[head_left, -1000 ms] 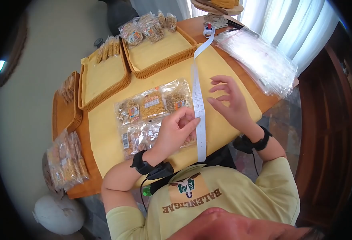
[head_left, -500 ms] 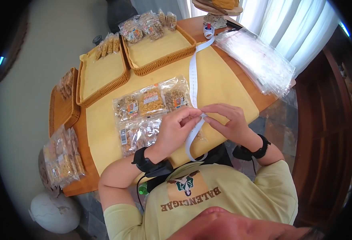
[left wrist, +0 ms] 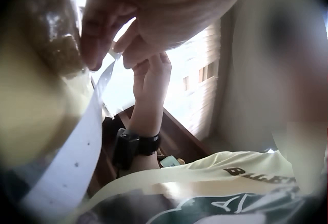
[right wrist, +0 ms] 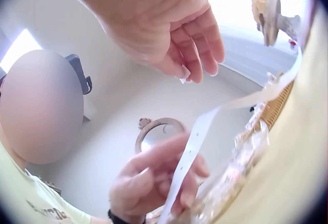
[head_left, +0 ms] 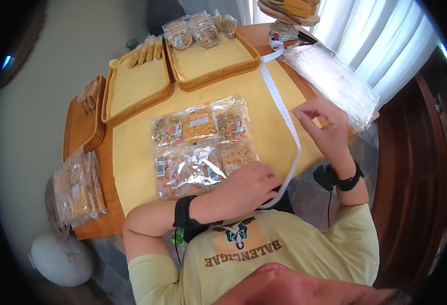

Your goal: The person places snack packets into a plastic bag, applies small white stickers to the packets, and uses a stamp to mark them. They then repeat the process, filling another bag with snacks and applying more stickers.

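A long white strip [head_left: 286, 119] with small marks runs from a roll [head_left: 275, 41] at the back of the table down to the front edge, curving past my left hand. My right hand [head_left: 329, 124] is raised to the right of the strip. In the right wrist view, its thumb and fingertip pinch a small white sticker [right wrist: 185, 73]. My left hand [head_left: 246, 185] hovers low over the front of the packs, its fingers loose and beside the strip. Clear snack packs [head_left: 199, 123] lie on the yellow cloth [head_left: 132, 173] to the left, partly behind that hand.
Wicker trays [head_left: 216, 79] with bagged snacks stand along the back and left. A stack of clear plastic bags [head_left: 335, 81] lies at the right. More filled bags [head_left: 78, 188] hang at the table's left edge. A stand [head_left: 284, 30] rises at the back.
Both hands met at the strip half a second ago and have since parted. My right hand has moved up and right with the sticker; my left has dropped lower, and the strip bows to the right.
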`<state>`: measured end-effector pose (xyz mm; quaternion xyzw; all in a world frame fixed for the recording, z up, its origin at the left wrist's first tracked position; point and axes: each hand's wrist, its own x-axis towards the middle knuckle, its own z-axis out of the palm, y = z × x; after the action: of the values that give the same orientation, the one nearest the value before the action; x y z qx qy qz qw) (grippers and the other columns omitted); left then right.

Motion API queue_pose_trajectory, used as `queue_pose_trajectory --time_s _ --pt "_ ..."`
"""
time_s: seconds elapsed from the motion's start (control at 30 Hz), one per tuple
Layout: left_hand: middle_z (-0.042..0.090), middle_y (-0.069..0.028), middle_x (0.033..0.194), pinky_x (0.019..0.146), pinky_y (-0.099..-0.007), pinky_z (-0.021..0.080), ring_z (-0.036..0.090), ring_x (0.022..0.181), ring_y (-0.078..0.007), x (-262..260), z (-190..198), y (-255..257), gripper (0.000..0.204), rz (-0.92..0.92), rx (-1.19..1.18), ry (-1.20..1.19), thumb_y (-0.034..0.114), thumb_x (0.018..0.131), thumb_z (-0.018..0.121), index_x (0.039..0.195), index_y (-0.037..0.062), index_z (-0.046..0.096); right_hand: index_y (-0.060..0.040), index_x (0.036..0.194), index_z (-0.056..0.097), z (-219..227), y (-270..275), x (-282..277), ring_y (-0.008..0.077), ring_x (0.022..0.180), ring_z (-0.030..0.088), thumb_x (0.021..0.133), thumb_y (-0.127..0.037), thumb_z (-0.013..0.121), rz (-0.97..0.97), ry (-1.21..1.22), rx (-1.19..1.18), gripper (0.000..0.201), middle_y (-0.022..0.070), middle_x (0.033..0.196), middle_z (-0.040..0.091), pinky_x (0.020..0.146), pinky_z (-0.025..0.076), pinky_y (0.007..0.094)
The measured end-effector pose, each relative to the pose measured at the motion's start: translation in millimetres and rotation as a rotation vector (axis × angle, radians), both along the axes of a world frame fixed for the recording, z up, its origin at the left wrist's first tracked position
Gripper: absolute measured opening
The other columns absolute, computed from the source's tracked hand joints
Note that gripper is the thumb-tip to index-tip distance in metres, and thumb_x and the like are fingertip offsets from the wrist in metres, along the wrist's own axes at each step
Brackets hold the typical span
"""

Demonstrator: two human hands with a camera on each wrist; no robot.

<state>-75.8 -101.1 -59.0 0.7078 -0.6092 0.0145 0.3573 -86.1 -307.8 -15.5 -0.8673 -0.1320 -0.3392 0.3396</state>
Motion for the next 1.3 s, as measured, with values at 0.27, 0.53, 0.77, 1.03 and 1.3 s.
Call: queue_pose_trajectory --time_s 0.27,0.53,0.77,1.03,1.3 --pt "0.063 -0.0090 0.080 0.060 -0.0277 0.047 0.060 0.066 -0.0221 31 68 51 0.013 0.428 -0.060 -0.076 0.008 0.076 0.062 0.088 0.0025 0.063 -0.0065 0.072 0.057 3 56 56 0.0228 0.058 0.057 0.075 -0.014 0.061 0.294 0.029 -0.370 0.009 0.0060 0.069 0.057 0.051 0.045 0.0325" --pt "0.063 -0.0080 0.073 0.058 -0.0220 0.046 0.060 0.064 -0.0102 72 46 108 0.012 0.781 0.039 0.133 0.006 0.082 0.056 0.091 -0.0009 0.061 -0.0052 0.072 0.055 -15 109 113 0.0278 0.059 0.057 0.076 -0.016 0.056 0.311 0.035 -0.696 0.012 0.0092 0.068 0.054 0.051 0.045 0.0373" --pt "0.061 -0.0076 0.067 0.055 -0.0219 0.045 0.058 0.060 -0.0105 69 24 132 0.012 0.808 0.034 0.247 0.004 0.082 0.055 0.092 0.0011 0.061 -0.0046 0.070 0.054 -34 120 108 0.0276 0.060 0.058 0.074 -0.017 0.057 0.356 0.145 -0.758 0.013 0.0101 0.070 0.057 0.052 0.046 0.0377" --pt "0.060 -0.0135 0.069 0.055 -0.0312 0.046 0.059 0.058 -0.0256 69 17 132 0.012 0.799 0.098 0.257 0.008 0.078 0.057 0.088 0.0049 0.062 -0.0054 0.070 0.056 -39 116 108 0.0278 0.058 0.058 0.075 -0.018 0.057 0.453 0.229 -0.746 0.013 0.0092 0.068 0.057 0.051 0.046 0.0383" --pt "0.060 -0.0131 0.066 0.052 -0.0303 0.044 0.057 0.054 -0.0234 70 15 130 0.011 0.771 0.080 0.322 0.008 0.079 0.057 0.088 0.0049 0.062 -0.0067 0.068 0.056 -39 111 94 0.0237 0.056 0.059 0.077 -0.017 0.057 0.460 0.066 -0.860 0.013 0.0066 0.069 0.055 0.048 0.046 0.0336"
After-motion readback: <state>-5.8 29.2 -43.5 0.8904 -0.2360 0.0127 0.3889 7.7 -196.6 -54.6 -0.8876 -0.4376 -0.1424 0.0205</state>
